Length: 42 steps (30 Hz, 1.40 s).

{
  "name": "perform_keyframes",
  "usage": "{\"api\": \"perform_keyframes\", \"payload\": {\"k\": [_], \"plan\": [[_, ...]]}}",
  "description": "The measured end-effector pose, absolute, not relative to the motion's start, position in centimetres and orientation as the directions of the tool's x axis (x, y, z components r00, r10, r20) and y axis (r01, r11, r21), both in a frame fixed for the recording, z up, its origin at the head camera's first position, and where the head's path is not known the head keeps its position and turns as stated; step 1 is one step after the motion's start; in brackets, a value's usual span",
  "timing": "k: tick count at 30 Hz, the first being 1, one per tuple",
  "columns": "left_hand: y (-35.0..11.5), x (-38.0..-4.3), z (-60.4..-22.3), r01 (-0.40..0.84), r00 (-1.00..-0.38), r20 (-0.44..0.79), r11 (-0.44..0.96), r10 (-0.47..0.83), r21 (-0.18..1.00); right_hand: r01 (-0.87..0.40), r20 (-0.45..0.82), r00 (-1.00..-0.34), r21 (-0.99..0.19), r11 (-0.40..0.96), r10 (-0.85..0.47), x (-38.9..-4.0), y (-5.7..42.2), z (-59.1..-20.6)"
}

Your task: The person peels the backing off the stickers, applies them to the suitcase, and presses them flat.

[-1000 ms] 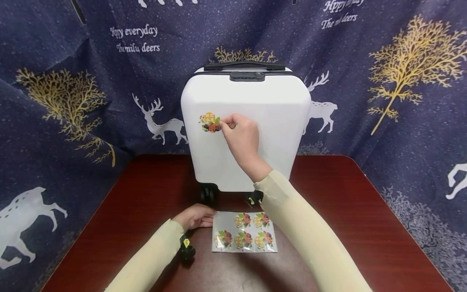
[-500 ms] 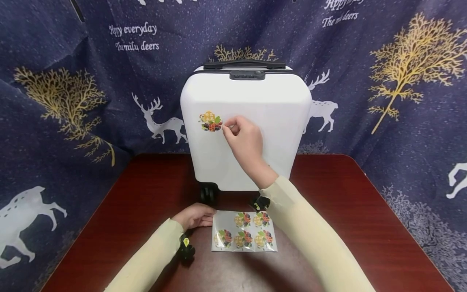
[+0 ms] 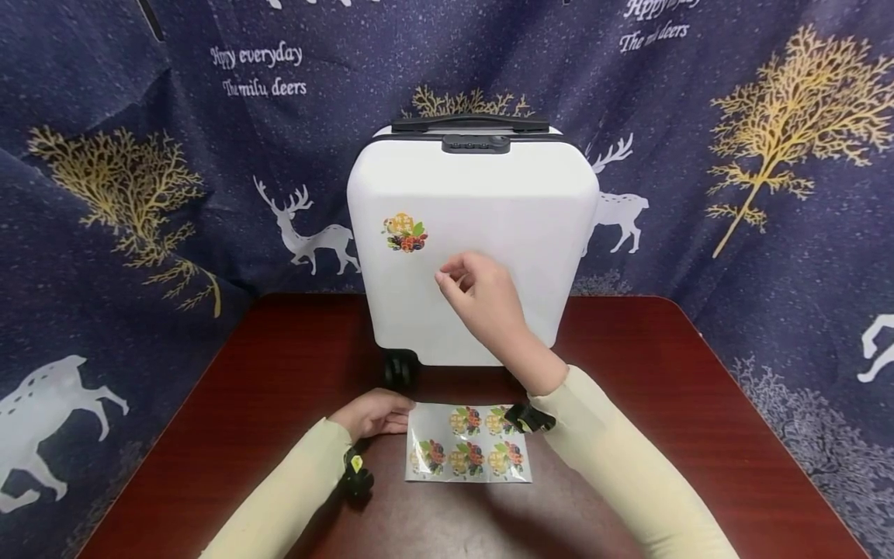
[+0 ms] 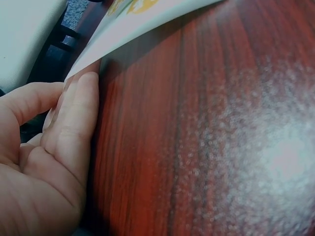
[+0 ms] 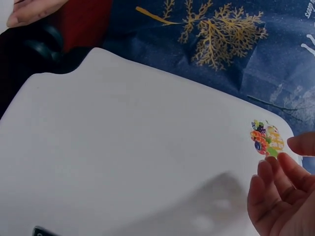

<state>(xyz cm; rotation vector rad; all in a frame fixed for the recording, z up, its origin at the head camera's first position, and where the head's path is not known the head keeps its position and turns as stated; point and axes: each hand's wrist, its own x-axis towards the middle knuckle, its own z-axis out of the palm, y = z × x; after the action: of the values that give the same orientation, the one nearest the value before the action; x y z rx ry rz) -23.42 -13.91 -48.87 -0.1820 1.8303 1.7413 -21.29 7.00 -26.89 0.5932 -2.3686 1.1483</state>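
A white suitcase (image 3: 433,310) stands upright on the table. On its upper left front sits a fruit sticker (image 3: 405,233) with berries, green leaves and a yellow patch. My right hand (image 3: 485,299) hovers before the suitcase, below and right of that sticker, fingers loosely bent and nothing between them. In the right wrist view the same sticker (image 5: 266,137) appears beyond the fingertips (image 5: 283,160). My left hand (image 3: 377,414) pinches the upper left corner of a sticker sheet (image 3: 429,423). The left wrist view shows the sheet's corner (image 4: 91,56) between thumb and fingers.
The dark red table (image 3: 628,373) carries everything. A blue curtain (image 3: 698,233) with white deer and gold trees hangs behind the suitcase. Black wheels (image 3: 398,371) lie under the suitcase, close to the sheet. Several stickers are on the sheet, and its upper left spot is bare.
My right hand has left the sticker's right edge and moved down and to the right. The sticker stays on the suitcase. My left hand and the sheet have not moved.
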Motion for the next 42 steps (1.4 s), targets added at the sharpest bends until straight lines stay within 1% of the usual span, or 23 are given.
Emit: {"api": "perform_keyframes", "payload": {"k": [8, 20, 25, 42], "plan": [[-13.9, -23.3, -48.8, -0.484, -0.814, -0.502, 0.137, 0.293, 0.864, -0.545, 0.500, -0.830, -0.638, 0.543, -0.246, -20.2, 8.3, -28.0], [-13.9, -23.4, -48.8, -0.497, -0.817, -0.511, 0.124, 0.268, 0.859, -0.473, 0.367, -0.880, -0.725, 0.500, -0.301, -18.7, 8.9, -31.1], [-13.9, -23.4, -49.0, -0.495, -0.817, -0.510, 0.128, 0.268, 0.860, -0.419, 0.310, -0.906, -0.754, 0.506, -0.289, -18.3, 9.1, -33.2], [-13.8, -23.3, -48.7, -0.505, -0.819, -0.522, 0.136, 0.238, 0.853, -0.295, 0.217, -0.953, -0.819, 0.493, -0.210, -17.3, 9.5, -38.3]]}}
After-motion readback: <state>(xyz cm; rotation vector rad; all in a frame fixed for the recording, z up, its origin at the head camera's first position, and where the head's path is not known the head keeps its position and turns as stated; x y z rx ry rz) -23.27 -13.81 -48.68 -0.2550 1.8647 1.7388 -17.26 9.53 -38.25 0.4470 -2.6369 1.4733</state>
